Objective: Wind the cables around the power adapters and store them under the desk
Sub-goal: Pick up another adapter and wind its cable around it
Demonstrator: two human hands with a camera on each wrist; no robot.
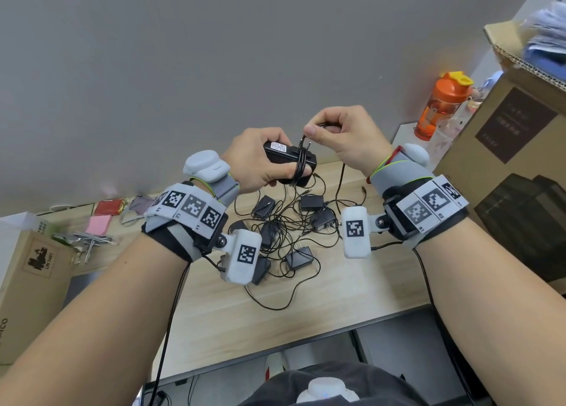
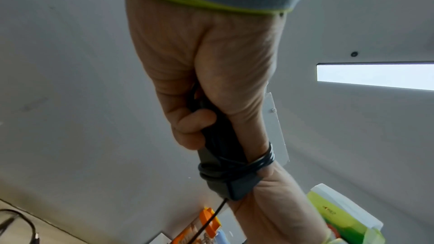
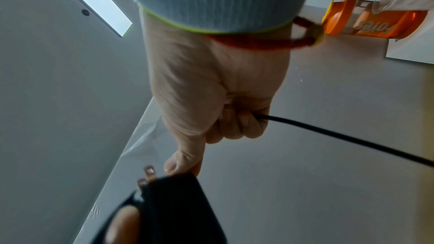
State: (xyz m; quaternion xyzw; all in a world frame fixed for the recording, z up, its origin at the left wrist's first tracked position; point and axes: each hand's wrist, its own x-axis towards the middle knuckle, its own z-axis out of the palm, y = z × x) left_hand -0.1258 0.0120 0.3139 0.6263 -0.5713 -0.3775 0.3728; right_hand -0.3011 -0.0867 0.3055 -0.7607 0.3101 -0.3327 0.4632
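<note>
Your left hand grips a black power adapter up above the desk, with several turns of its thin cable already looped around its body beside the two prongs. Your right hand pinches that same cable just above the adapter, its loose end hanging toward the desk. The other adapters lie below in a tangle of cords, near an orange bottle.

Grey green-edged wristbands, black-and-white tag cuffs, white camera pods, black leads.
</note>
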